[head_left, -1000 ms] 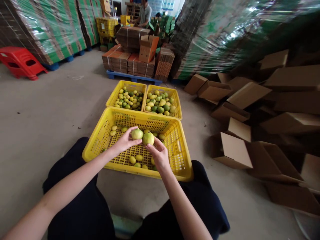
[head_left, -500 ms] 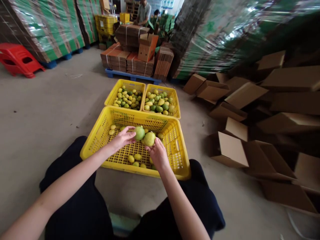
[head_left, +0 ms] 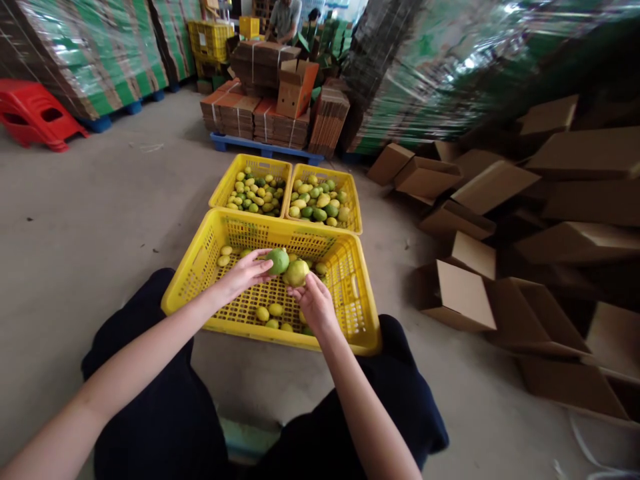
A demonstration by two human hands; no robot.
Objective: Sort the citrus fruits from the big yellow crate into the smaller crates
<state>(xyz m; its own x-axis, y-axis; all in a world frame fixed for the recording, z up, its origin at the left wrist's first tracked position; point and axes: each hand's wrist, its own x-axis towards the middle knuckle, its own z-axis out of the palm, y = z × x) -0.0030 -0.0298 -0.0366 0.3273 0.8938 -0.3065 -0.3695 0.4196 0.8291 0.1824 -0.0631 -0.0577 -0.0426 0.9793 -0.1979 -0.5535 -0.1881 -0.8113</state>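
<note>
Above the near yellow crate [head_left: 193, 267], my left hand [head_left: 249, 272] is closed on a green lemon [head_left: 278, 261]. Beside it my right hand [head_left: 316, 301] grips a yellow-green lemon [head_left: 297, 273] with its fingertips. The two fruits are side by side, close to each other. Inside the crate lie several loose lemons [head_left: 275, 310], some along the front, others toward the back. Part of the fruit and the crate floor is hidden behind my hands.
Two yellow crates of mixed yellow and green lemons, left [head_left: 255, 193] and right [head_left: 320, 200], stand just beyond. Cardboard boxes [head_left: 465, 293] lie piled at the right. Flattened cartons [head_left: 230, 110] sit on a blue pallet [head_left: 265, 148]. A red stool [head_left: 40, 117] is at left; a person [head_left: 286, 20] stands behind.
The green lemon in my left hand has turned slightly. Both hands keep their hold above the crate, and the view has tilted down a little.
</note>
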